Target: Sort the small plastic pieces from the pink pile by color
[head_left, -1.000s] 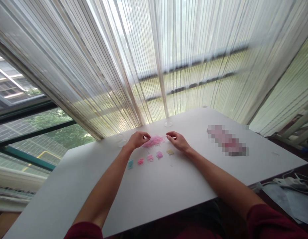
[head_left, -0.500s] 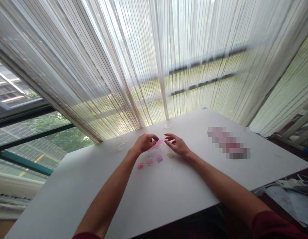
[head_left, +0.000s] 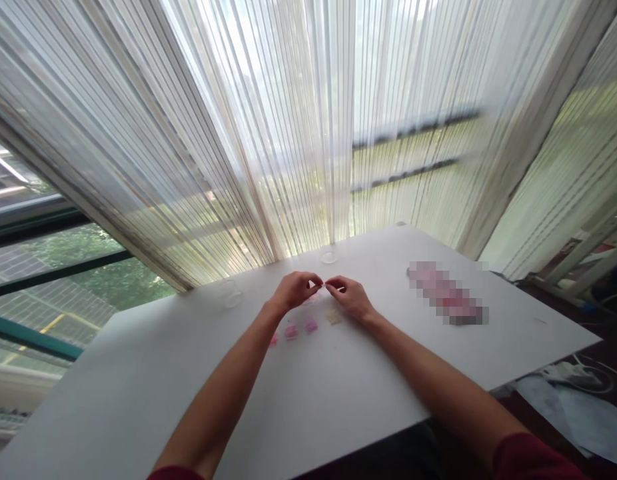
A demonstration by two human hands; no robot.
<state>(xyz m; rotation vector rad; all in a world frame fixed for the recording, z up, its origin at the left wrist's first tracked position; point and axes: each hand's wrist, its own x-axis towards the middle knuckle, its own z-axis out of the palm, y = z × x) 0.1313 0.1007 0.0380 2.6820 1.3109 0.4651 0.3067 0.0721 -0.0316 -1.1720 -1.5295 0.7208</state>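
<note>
My left hand (head_left: 296,291) and my right hand (head_left: 350,297) meet above the white table (head_left: 308,393), fingertips almost touching. Each thumb and forefinger are pinched together; whatever tiny thing lies between them is too small to make out. Partly hidden behind my hands is a patch of loose pink bits (head_left: 311,299). Closer to me lies a row of small patches: red-pink (head_left: 273,341), pink (head_left: 291,331), purple-pink (head_left: 311,325) and pale yellow (head_left: 333,317). My left forearm partly covers the red-pink one.
Clear round dishes (head_left: 330,257) stand near the table's far edge, with more clear round pieces (head_left: 230,293) at the left. To the right lies a pixelated pinkish long item (head_left: 447,293). Sheer curtains (head_left: 298,133) hang behind the table. White cables (head_left: 578,373) lie beyond its right edge.
My right hand has moved left to meet my left hand, and its fingers have closed from spread to a pinch. The view has shifted slightly to the right.
</note>
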